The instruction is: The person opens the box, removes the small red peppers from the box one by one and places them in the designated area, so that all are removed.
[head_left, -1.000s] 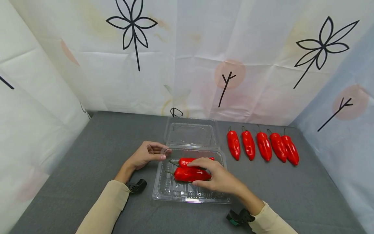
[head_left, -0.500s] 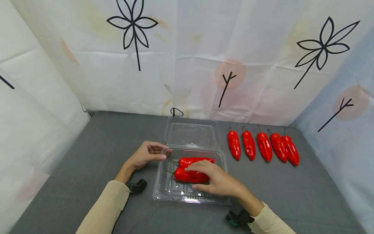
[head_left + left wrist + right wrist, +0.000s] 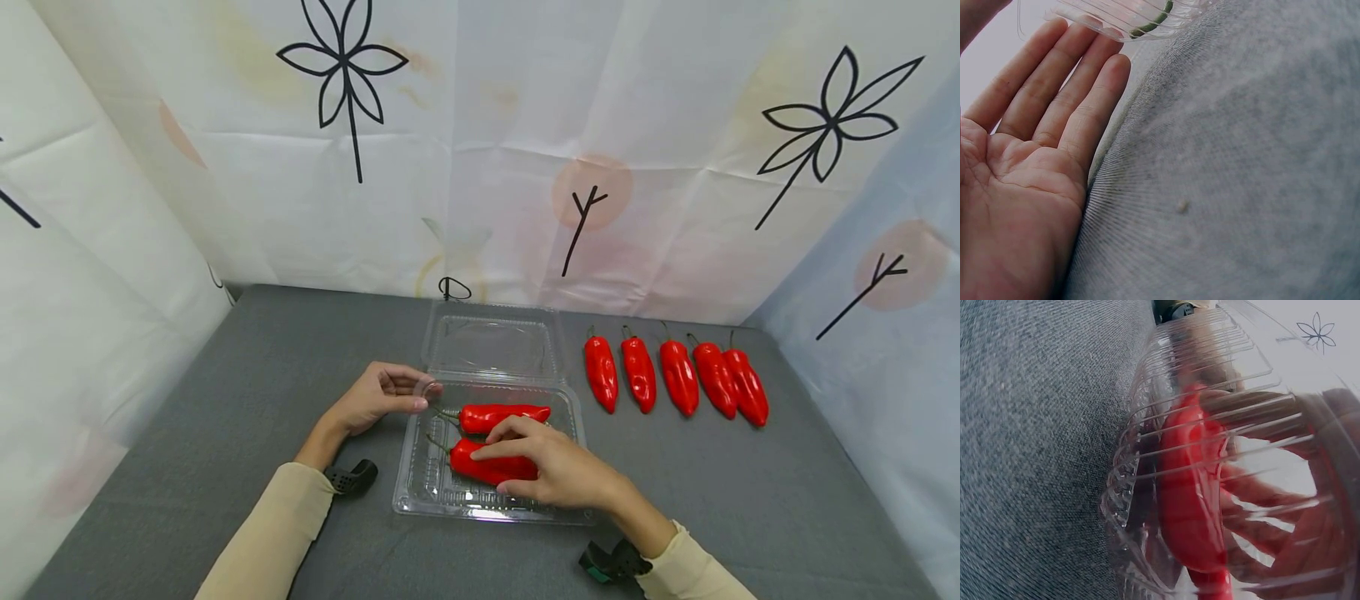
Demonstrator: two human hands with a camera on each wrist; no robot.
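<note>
A clear plastic clamshell box (image 3: 408, 492) lies opened flat on the table, its lid (image 3: 495, 337) folded toward the back. Inside are two red chili peppers, lying crosswise with stems to the left. My right hand (image 3: 558, 462) holds the front chili pepper (image 3: 487, 467) between fingers on top and thumb at the near side. The rear chili pepper (image 3: 498, 417) lies just beyond those fingers. My left hand (image 3: 375, 400) stays at the box's back left corner; in the left wrist view its fingers (image 3: 1085, 81) are nearly straight, tips at the clear wall. The box's ribbed wall partly veils the right hand in its wrist view.
Several more red chili peppers (image 3: 678, 379) lie in a row at the back right of the grey table (image 3: 300, 333), stems pointing away. A printed white curtain (image 3: 495, 167) stands behind and along both sides.
My right hand has drawn the front chili pepper toward the near side of the box, tilting it slightly. A gap now separates the two peppers. My left hand has kept its place.
</note>
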